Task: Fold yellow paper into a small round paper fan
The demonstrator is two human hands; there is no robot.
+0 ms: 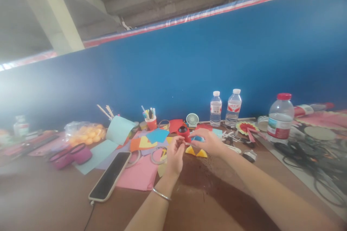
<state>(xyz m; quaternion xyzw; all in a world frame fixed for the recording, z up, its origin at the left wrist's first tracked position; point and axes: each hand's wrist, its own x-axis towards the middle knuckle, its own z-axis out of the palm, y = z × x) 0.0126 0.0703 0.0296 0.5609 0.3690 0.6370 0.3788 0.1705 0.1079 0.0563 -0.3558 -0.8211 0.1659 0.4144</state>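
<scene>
Both hands meet over the middle of a brown table [54,195]. My left hand [175,156] is raised with its fingers curled, pinching a small red piece of paper [187,139]. My right hand [207,141] pinches the same red piece from the other side. Two small folded yellow-orange paper triangles [195,151] lie on the table just under the hands. A blue paper scrap [198,138] shows behind my right fingers. A thin bangle [161,194] circles my left wrist.
A black phone [110,176] lies on pink paper [141,175] at the left, beside tape rings [157,155]. Coloured paper sheets, a red pen cup [151,122], a small fan [192,119], three water bottles [280,118] and black cables [311,155] crowd the far and right side. A blue wall [189,68] stands behind.
</scene>
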